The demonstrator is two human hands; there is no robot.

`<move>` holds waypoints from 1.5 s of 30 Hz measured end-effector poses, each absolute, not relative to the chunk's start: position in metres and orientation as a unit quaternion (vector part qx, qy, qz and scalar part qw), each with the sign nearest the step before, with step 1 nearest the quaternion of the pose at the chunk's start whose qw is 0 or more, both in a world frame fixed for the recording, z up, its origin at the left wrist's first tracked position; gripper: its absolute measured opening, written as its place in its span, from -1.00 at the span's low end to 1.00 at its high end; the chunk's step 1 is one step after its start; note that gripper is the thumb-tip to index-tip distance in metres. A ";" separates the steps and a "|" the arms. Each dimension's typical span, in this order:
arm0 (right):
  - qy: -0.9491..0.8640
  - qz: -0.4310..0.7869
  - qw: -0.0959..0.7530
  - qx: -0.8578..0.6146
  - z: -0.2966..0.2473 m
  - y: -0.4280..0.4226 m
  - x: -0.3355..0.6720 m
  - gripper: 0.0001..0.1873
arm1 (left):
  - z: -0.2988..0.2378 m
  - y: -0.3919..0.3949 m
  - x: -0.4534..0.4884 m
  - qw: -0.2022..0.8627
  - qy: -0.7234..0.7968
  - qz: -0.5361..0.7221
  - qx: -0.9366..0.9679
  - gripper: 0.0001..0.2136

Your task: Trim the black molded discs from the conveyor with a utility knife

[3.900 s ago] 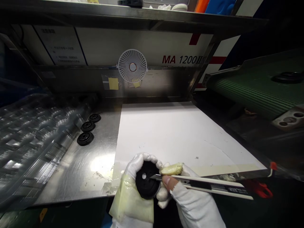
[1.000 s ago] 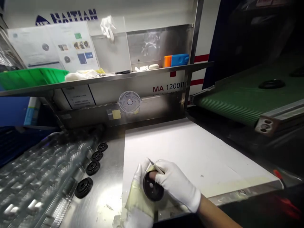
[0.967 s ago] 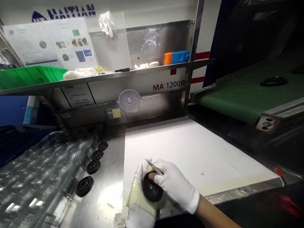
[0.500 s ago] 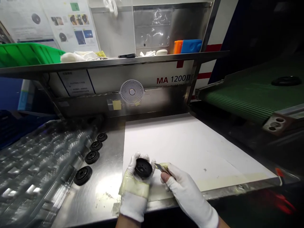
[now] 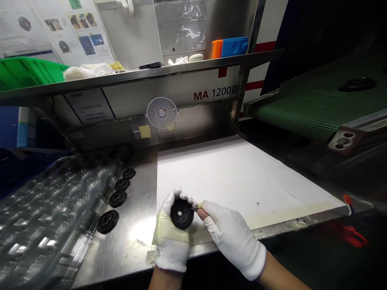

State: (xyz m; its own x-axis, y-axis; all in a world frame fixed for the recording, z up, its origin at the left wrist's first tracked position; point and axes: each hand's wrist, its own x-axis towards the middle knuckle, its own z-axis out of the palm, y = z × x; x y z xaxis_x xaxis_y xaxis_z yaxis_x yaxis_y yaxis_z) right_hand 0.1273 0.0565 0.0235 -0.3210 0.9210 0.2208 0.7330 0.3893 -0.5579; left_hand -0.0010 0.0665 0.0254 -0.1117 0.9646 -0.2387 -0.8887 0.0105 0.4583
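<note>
My left hand (image 5: 172,233), in a white glove with a yellowish palm, is closed around a black pulley-like wheel (image 5: 182,215). The wheel's face is tilted up, and light shows through its centre hole. My right hand (image 5: 231,235), also gloved but with a bare thumb tip, grips a small thin-bladed knife (image 5: 194,208). Its tip meets the wheel's right rim; the fingers mostly hide its handle. Left of my hands, several similar black wheels (image 5: 108,221) lie in a row on the metal bench (image 5: 133,225).
A clear moulded plastic tray (image 5: 54,209) covers the bench's left side. White sheet (image 5: 211,177) lies under and beyond my hands. A round fan (image 5: 162,113) stands against the back panel below a shelf (image 5: 169,70). At right, a green conveyor (image 5: 305,108) carries another black wheel (image 5: 357,84).
The wheel has turned to face up more, and its centre hole now shows light. My right hand has moved left, bringing the knife to the rim. The whole view has shifted slightly.
</note>
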 end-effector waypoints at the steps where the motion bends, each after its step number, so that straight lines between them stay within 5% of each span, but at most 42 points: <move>1: -0.795 0.172 0.255 -0.523 0.023 0.057 0.127 -0.71 | 0.024 0.068 0.000 0.658 0.266 0.701 0.069 -0.90; 14: -0.797 0.180 0.241 -0.524 0.016 0.046 0.115 -0.70 | 0.027 0.072 0.003 0.661 0.222 0.716 0.027 -0.98; 23: -0.795 0.200 0.260 -0.511 0.012 0.045 0.112 -0.73 | 0.029 0.063 -0.002 0.680 0.281 0.673 0.076 -0.71; 30: -0.783 0.170 0.257 -0.541 0.009 0.049 0.111 -0.70 | 0.030 0.069 -0.004 0.656 0.238 0.715 0.050 -0.94; 38: -0.775 0.169 0.284 -0.539 0.007 0.040 0.098 -0.70 | 0.030 0.073 0.005 0.600 0.220 0.768 0.038 -0.94; 45: -0.785 0.170 0.275 -0.528 0.006 0.042 0.102 -0.69 | 0.027 0.063 -0.007 0.658 0.282 0.692 0.093 -0.68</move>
State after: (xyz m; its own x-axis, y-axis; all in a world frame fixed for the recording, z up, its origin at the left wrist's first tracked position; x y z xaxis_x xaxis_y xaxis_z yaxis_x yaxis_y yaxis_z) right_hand 0.1020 0.0421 0.0064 -0.2904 0.9228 0.2532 0.7360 0.3845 -0.5572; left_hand -0.0072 0.0633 0.0274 -0.1169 0.9630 -0.2429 -0.8580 0.0253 0.5131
